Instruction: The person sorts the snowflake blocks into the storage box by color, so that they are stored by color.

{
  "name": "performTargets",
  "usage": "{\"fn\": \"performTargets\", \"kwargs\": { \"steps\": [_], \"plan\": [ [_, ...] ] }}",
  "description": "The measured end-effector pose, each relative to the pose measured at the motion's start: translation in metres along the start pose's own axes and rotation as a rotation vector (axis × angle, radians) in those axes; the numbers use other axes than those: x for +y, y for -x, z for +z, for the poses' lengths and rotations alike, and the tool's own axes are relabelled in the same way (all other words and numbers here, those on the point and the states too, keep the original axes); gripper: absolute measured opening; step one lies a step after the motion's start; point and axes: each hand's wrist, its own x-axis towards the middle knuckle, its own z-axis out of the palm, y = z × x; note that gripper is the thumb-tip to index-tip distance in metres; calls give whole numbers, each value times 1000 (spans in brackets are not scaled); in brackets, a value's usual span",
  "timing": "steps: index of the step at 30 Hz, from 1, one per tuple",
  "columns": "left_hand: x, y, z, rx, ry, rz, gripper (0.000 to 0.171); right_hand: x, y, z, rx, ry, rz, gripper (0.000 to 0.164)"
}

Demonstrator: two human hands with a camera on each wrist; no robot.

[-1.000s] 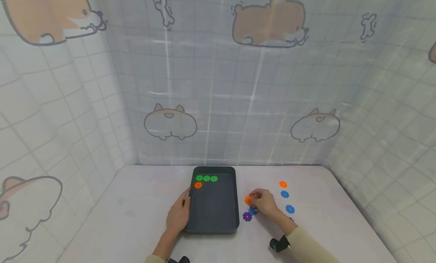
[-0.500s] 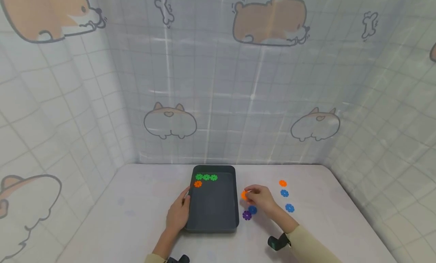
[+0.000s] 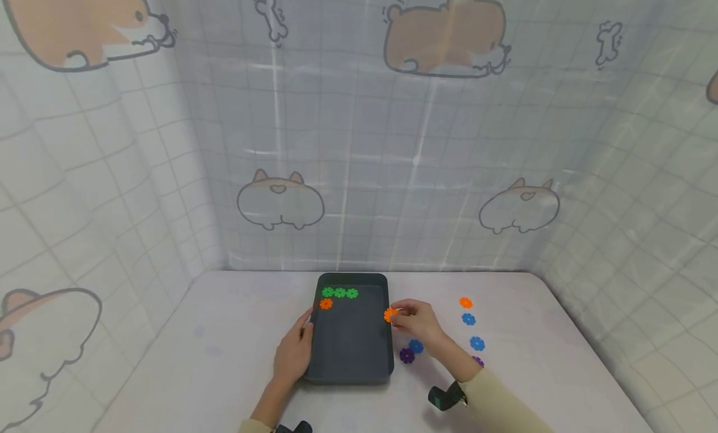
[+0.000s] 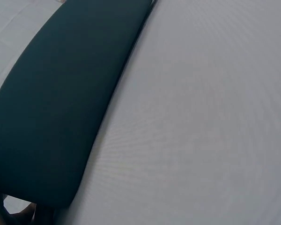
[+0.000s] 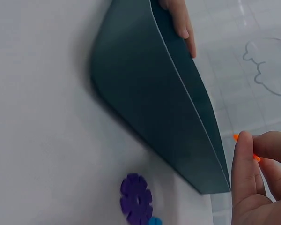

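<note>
My right hand pinches an orange flower-shaped disc between thumb and fingertips, at the right rim of the dark grey tray. In the right wrist view only slivers of that orange piece show between the fingers. My left hand grips the tray's left wall, its thumb over the rim. Inside the tray, several green flower discs form a row near the far end, with one orange flower disc below the leftmost.
Beside the tray's right wall lie a purple disc and a blue disc, nearly touching. Farther right stands a loose column: an orange disc, blue discs and a purple one partly behind the forearm. A printed curtain encloses the table.
My right hand has lifted the orange disc from beside the blue one and carried it left and away from me to the tray's right rim. The left hand and tray stay put.
</note>
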Motion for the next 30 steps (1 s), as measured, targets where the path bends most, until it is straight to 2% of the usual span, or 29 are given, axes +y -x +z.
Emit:
{"fn": "performTargets", "kwargs": {
  "steps": [11,19,24,30],
  "plan": [
    [1,-1,-1,2,2,-2,44,-7,-9,21,-63,-56,-28,31],
    [0,0,0,19,2,3,43,-9,-22,46,-114,-85,-41,28],
    [-1,1,0,32,4,8,42,-9,-31,61,-121,-83,-26,29],
    [0,1,0,10,-3,4,43,-5,-41,76,-121,-98,-22,35]
  ]
}}
